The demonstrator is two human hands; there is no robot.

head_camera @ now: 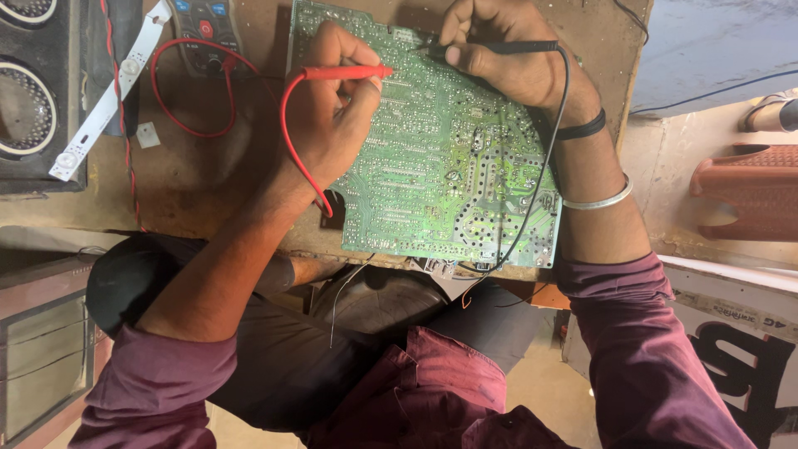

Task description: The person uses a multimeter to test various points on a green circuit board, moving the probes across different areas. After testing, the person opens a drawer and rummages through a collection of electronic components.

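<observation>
A worn brown table (208, 183) carries the work, and the large green circuit board (449, 158) lies flat on it, solder side up, its near edge close to the table's front edge above the person's lap. Both probes are already down on the board, so the probing looks to be well under way; how many points remain unchecked cannot be told from here. The left hand (332, 116) has its grip closed around the red probe (345, 73), pen-fashion, with the tip on the board's upper left part. The right hand (507, 58) has its grip clenched on the black probe (499, 48), the tip pressed near the board's top edge. The red lead (191, 91) loops back across the table to a multimeter (204, 33) at the far edge; its display is out of view. Left of that lie a white LED strip (104, 100) and a speaker cabinet (33, 91). To the right, off the table, stands a reddish plastic stool (748, 191) on a dusty floor.
</observation>
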